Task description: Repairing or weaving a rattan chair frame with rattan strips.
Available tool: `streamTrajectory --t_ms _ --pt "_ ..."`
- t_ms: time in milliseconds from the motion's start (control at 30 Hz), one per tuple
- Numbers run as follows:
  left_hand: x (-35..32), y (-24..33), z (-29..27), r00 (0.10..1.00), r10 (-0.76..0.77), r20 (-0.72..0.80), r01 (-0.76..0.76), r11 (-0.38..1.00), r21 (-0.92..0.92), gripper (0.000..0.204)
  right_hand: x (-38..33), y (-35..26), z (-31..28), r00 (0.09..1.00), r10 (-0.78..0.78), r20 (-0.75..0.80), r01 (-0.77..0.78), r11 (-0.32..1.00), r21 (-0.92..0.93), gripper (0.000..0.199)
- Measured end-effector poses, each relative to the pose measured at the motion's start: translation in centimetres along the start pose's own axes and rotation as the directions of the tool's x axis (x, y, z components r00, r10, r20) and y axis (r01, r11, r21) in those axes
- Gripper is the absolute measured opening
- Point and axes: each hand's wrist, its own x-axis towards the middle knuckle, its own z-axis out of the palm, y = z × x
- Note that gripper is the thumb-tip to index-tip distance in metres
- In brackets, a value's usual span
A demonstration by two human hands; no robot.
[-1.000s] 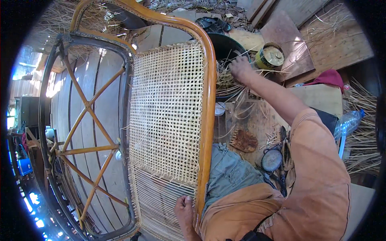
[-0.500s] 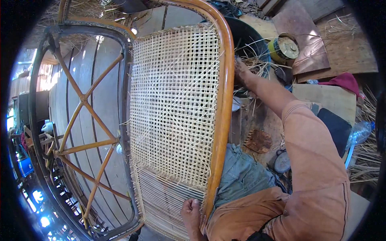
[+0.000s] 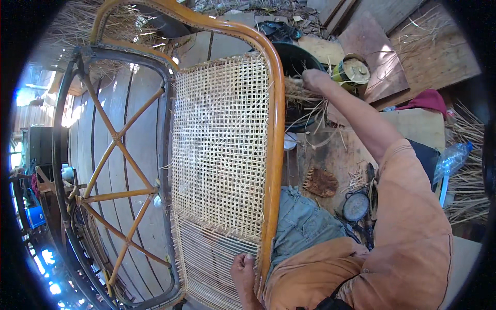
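A chair frame of glossy brown rattan (image 3: 276,170) stands before me, its panel woven in open cane webbing (image 3: 222,150). Toward the lower part the panel has only parallel cane strands (image 3: 206,258). My left hand (image 3: 244,268) is closed over these strands beside the right rail, thumb on top; whatever its fingers hold is hidden. Beyond the rail, my right arm reaches out over a dark bucket (image 3: 292,54). At its end my right hand (image 3: 313,81) is closed around a bundle of cane strips (image 3: 302,93), with loose ends curling down.
A yellow-green can (image 3: 353,70) stands right of the bucket. Nearer are a brown ragged-edged piece (image 3: 321,183) and a round lidded tin (image 3: 356,206). A plastic bottle (image 3: 453,160) and a red cloth (image 3: 426,102) lie at right. Dark poles with rattan braces (image 3: 118,137) form the chair's left side.
My right hand has come up out of the bucket with a bundle of cane strips. My left hand stays by the rail. The whole view has shifted slightly.
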Motion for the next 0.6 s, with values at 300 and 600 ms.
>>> streamTrajectory --t_ms 300,600 --pt "-0.3 -1.3 -0.3 0.997 0.073 0.004 -0.073 0.997 0.001 0.021 -4.5 3.3 -8.9 0.945 -0.008 -0.328 0.175 0.857 0.485 0.038" --pt "-0.5 -1.6 -0.4 0.992 0.124 0.009 -0.124 0.991 0.052 0.021 -7.4 3.0 -13.8 0.947 -0.074 -0.314 0.169 0.943 0.287 0.031"
